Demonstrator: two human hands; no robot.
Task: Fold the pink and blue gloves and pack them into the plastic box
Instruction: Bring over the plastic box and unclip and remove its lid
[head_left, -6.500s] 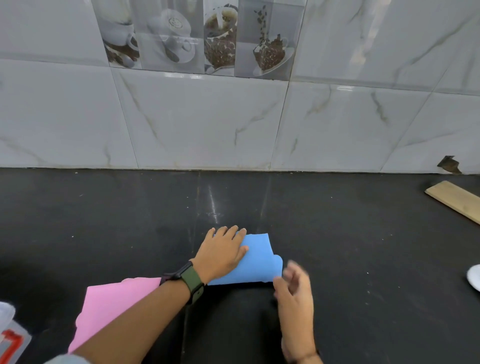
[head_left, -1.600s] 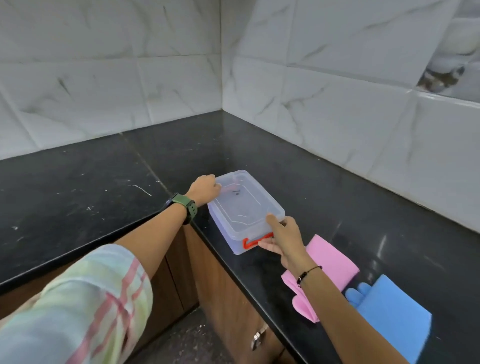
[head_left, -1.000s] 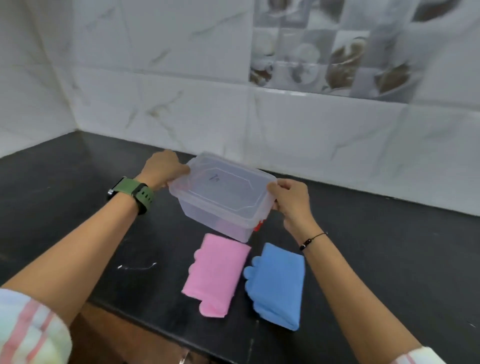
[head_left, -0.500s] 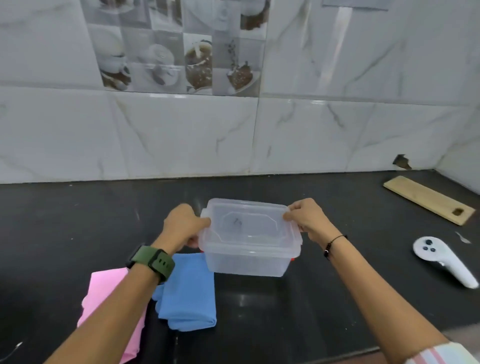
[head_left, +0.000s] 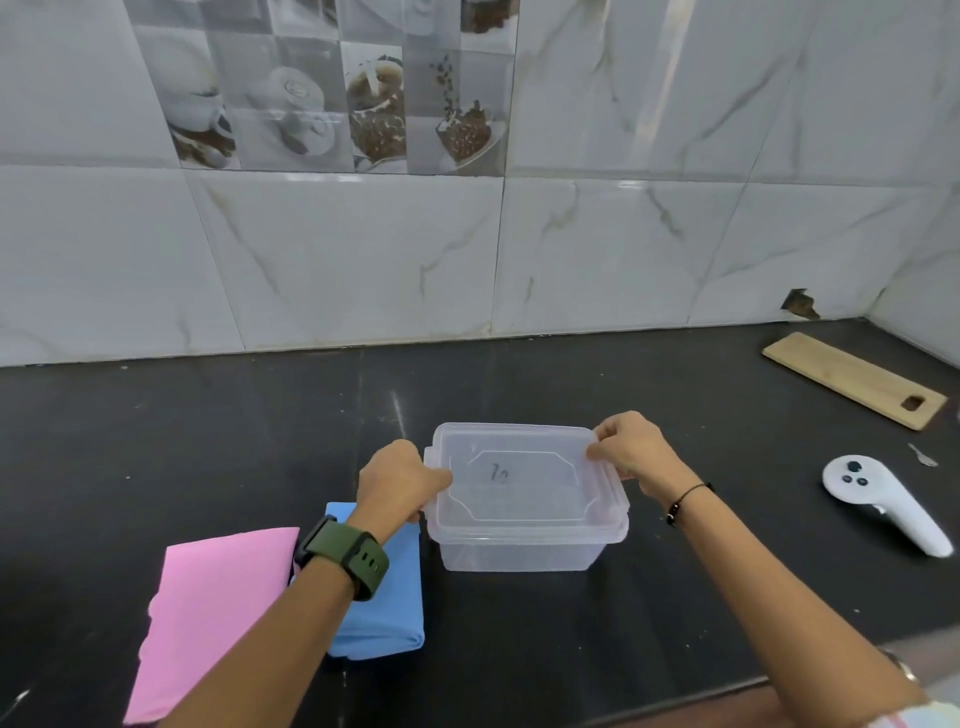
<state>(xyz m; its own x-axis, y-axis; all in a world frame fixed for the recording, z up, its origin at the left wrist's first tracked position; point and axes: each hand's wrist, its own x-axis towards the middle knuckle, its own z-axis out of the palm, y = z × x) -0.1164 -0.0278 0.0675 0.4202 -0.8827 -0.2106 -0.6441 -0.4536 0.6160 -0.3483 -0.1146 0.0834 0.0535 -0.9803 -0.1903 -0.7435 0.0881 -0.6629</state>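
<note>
Both hands' fingers pinch the clear plastic box (head_left: 522, 525) lid edges; folded pink glove (head_left: 218, 613) and blue glove (head_left: 384, 613) wait unpacked beside it.

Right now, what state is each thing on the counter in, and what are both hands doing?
plastic box: on the counter, lid on, nothing visible inside
lid: on the box, gripped at both ends
pink glove: folded, outside the box
blue glove: folded, outside the box, beside the pink one
left hand: grips the lid's left edge
right hand: grips the lid's right edge
</note>
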